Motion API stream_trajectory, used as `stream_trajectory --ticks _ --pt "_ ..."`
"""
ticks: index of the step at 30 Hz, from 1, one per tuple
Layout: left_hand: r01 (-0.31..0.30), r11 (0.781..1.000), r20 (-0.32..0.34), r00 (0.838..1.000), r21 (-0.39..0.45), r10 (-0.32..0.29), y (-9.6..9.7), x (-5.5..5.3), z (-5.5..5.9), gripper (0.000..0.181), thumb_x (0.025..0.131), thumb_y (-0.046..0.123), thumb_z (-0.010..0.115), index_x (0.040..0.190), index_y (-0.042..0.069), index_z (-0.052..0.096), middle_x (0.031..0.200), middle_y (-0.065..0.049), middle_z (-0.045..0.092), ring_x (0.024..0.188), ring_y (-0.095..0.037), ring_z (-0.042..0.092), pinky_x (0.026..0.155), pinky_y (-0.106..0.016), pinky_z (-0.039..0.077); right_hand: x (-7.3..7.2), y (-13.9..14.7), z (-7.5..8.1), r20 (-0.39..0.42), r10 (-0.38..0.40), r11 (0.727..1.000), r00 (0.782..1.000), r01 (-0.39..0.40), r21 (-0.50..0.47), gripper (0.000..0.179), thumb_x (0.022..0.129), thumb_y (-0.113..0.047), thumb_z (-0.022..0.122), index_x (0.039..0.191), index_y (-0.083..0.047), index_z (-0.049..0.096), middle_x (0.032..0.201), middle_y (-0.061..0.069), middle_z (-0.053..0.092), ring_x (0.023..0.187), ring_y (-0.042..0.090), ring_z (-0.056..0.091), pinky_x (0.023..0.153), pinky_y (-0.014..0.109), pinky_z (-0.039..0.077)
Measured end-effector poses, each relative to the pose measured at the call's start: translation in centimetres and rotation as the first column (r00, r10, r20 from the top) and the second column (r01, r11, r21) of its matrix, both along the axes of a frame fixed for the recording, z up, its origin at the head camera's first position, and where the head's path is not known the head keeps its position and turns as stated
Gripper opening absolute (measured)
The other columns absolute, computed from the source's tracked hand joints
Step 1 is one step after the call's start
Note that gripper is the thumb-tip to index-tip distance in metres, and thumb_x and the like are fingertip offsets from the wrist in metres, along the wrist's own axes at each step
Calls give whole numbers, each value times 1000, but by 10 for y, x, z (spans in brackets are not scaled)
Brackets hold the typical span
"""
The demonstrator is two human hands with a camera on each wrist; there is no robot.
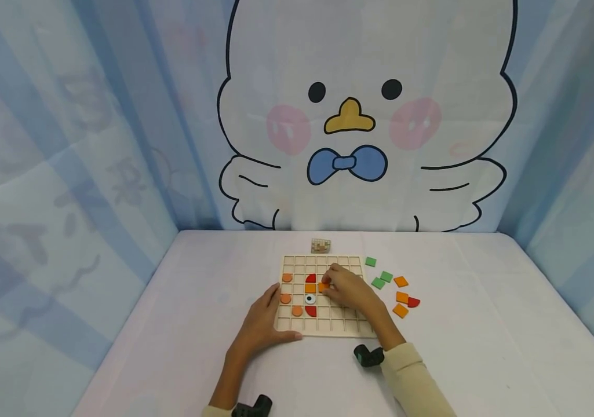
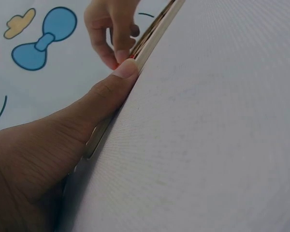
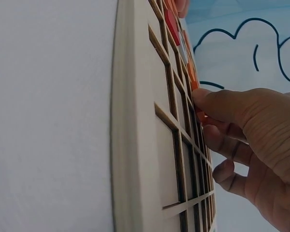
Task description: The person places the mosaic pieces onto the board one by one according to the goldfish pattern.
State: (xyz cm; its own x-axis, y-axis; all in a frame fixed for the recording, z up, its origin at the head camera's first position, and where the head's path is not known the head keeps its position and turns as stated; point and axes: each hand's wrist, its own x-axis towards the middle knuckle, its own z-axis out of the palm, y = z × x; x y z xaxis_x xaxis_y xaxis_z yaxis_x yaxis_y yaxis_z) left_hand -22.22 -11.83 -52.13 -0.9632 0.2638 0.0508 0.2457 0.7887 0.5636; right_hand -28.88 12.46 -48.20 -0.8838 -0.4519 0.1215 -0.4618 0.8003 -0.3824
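A pale wooden grid board [image 1: 335, 334] lies on the table. My left hand [image 1: 259, 324] rests at its near left corner, fingers along the left edge and the straight thumb [image 2: 125, 70] on the front edge. Over the middle of the grid, my right hand [image 1: 350, 289] pinches an orange square tile [image 3: 200, 116] between thumb and fingertips, right at the cells. Just left of it sits another orange square tile [image 1: 310, 288], in a column with red quarter-round tiles [image 1: 310, 311] and a white eye tile [image 1: 310, 299]. Round light-orange tiles [image 1: 286, 299] occupy cells farther left.
Loose green tiles [image 1: 386, 277], orange squares [image 1: 401, 281] and a red piece [image 1: 414, 302] lie right of the board. Behind it stands a small patterned object [image 1: 320, 246]. A printed curtain [image 1: 448, 116] hangs beyond the white table [image 1: 484, 347].
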Motion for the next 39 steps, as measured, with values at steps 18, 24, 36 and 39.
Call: stream_trajectory --ticks 18,24,36,39 --pt "5 1000 -1 1000 10 -5 -1 0 2 124 65 70 78 155 4 24 162 -12 22 145 -34 31 115 -51 34 0 -1 1 -7 -12 1000 1000 12 12 20 86 -23 75 101 -11 71 104 -1 63 83 11 56 80 32 53" --pt "6 1000 8 1000 24 -7 0 1 3 123 65 67 79 155 4 23 162 -12 22 145 -34 30 115 -51 33 2 -2 3 12 -32 999 999 32 16 19 86 -23 75 101 -11 71 106 -1 64 84 11 56 81 33 52" --pt "-4 999 3 1000 45 4 1 1 4 124 63 68 79 155 6 23 162 -11 22 145 -34 30 115 -52 32 -1 0 -3 -38 -25 1000 999 24 -16 19 85 -24 77 99 -13 73 102 -4 65 89 12 61 83 33 53" --pt "-1 999 1 1000 34 1 1 1 3 125 64 68 79 155 4 23 162 -12 22 145 -34 30 115 -51 33 -1 0 -4 -22 -26 999 999 25 -37 18 85 -23 77 100 -13 73 101 -4 66 90 13 61 84 34 53"
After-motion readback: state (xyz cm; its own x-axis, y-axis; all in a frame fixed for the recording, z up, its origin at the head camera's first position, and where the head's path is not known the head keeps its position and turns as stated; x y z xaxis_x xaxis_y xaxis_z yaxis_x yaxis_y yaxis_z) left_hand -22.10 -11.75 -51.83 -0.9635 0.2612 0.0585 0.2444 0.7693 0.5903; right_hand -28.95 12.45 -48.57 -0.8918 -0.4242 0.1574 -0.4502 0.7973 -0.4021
